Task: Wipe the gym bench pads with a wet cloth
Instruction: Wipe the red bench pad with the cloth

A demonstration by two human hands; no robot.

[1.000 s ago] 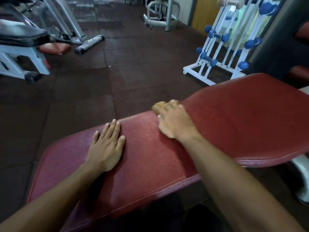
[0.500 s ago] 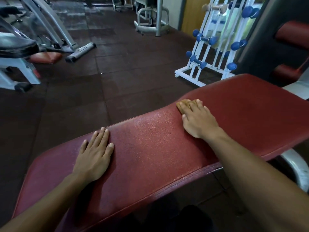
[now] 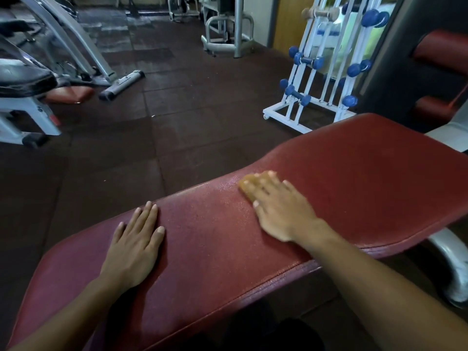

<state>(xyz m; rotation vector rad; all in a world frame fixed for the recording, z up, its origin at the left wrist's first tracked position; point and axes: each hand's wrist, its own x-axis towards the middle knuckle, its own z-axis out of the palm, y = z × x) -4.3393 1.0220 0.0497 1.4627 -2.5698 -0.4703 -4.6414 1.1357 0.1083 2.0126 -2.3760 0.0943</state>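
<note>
A long red bench pad (image 3: 212,249) runs from the lower left up to the right, its surface speckled with wet droplets. My right hand (image 3: 281,211) presses flat on a small yellow cloth (image 3: 247,184) near the pad's far edge; only the cloth's front edge shows past my fingertips. My left hand (image 3: 134,239) lies flat and spread on the pad to the left, holding nothing.
A white rack with blue dumbbells (image 3: 319,72) stands behind the bench on the right. A white-framed machine with a black pad (image 3: 22,84) sits at the left. Dark rubber floor tiles (image 3: 152,138) lie between. A curved metal bench leg (image 3: 453,269) shows at the right.
My right hand with the cloth slid right along the pad's far edge, then came back a little to the left. My left hand stayed pressed in place.
</note>
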